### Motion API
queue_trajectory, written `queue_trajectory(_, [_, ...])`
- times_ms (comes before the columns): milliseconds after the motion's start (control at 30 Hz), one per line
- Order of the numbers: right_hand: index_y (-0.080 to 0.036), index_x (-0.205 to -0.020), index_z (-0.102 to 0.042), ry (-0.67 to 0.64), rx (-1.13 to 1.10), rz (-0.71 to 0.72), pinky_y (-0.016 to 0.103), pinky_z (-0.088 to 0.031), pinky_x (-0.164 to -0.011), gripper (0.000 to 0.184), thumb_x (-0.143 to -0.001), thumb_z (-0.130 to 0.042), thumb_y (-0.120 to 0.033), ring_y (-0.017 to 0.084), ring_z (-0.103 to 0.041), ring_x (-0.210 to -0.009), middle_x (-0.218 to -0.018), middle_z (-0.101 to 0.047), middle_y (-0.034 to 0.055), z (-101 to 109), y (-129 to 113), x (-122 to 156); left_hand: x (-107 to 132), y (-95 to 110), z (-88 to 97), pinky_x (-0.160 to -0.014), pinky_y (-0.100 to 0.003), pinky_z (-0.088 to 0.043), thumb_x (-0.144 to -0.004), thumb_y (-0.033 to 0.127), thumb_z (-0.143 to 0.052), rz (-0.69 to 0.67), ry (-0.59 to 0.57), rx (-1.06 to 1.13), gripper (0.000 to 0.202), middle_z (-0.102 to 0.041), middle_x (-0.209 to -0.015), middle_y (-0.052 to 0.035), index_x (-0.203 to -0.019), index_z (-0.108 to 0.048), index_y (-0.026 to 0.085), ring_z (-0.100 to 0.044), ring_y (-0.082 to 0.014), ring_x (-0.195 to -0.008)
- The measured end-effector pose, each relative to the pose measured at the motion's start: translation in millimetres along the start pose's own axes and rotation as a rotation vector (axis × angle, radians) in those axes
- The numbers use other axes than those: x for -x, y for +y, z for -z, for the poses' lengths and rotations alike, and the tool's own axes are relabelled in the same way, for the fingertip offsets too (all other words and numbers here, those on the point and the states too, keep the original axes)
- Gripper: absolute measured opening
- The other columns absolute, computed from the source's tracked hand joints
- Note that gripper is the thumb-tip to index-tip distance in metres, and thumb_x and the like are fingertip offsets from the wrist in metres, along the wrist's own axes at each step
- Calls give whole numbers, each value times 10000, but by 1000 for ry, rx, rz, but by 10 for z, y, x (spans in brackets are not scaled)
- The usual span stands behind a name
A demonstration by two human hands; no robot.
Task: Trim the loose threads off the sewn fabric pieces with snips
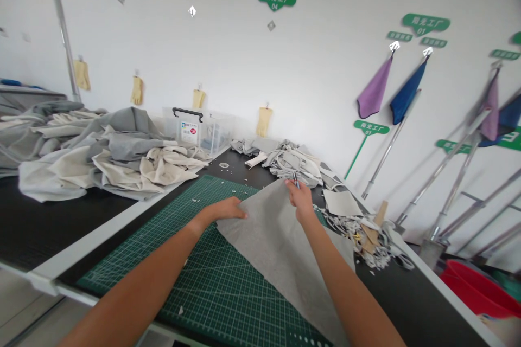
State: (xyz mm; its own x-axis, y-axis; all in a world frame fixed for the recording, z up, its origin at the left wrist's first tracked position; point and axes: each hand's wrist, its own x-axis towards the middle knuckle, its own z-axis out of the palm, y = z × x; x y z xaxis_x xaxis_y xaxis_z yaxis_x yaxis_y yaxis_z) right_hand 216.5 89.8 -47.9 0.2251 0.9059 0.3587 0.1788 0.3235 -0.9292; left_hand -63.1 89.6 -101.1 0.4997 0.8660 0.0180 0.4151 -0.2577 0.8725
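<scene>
Left hand (228,209) pinches the near-left edge of a grey fabric sheet (274,241), while the right hand (302,200) grips its far corner together with a slim metallic tool (297,180). The sheet slopes over a green gridded cutting mat (220,287) on the black worktop (391,298), beside heaped offcuts (345,224).

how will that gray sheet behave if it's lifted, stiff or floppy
Probably floppy: the gray sheet shows soft waves between the left hand and right hand. Likely light for its size, as its edge looks thin. It seems unlikely to roll, since it spreads broadly over the green cutting mat.
</scene>
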Motion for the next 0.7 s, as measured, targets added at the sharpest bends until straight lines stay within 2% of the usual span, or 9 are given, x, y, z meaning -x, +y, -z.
queue_trajectory(100, [-194,-865,-590,38,-53,9,225,-122,-379,318,-755,-718,-464,69,-212,-395,-469,-278,-119,199,-259,-86,48,62,29,-648,-275,-489,-677,462,-785,-4,-19,59,329,-779,-796,-32,-816,-798,164,-690,-239,-752])
queue_trajectory(167, [-194,-846,-585,55,-81,16,216,-98,-377,310,-743,-745,-439,60,-198,-390,-458,-272,-124,332,-454,-109,71,137,56,-706,-292,-502,-710,476,-776,-39,22,159,375,-790,-890,-52,-904,-801,155,-695,-248,-821])
queue_trajectory(300, [-183,-835,-598,118,-128,73,195,-105,-368,315,-734,-785,-414,46,-202,-382,-449,-301,-125,579,-891,-59,118,404,157,-798,-339,-504,-768,531,-757,-102,243,366,498,-776,-1040,-107,-1058,-769,126,-689,-270,-920])
queue_trajectory(400, [-172,-852,-617,149,-168,113,189,-118,-360,329,-726,-814,-403,41,-206,-376,-451,-307,-127,725,-1240,63,203,728,261,-860,-361,-500,-799,579,-730,-209,425,473,556,-755,-1134,-124,-1129,-740,132,-679,-282,-1002])
queue_trajectory(500, [-167,-835,-623,150,-232,157,192,-108,-363,313,-718,-837,-362,32,-191,-382,-474,-285,-131,817,-1581,245,380,1138,342,-890,-365,-503,-815,589,-719,-361,536,509,558,-750,-1156,-116,-1164,-727,154,-677,-281,-1033])
queue_trajectory(700, [-178,-825,-625,112,-324,273,230,-72,-408,223,-771,-826,-258,34,-150,-430,-563,-205,-122,941,-2103,669,997,1950,426,-947,-388,-529,-871,516,-701,-601,606,538,516,-748,-1120,-102,-1254,-665,172,-680,-268,-1061])
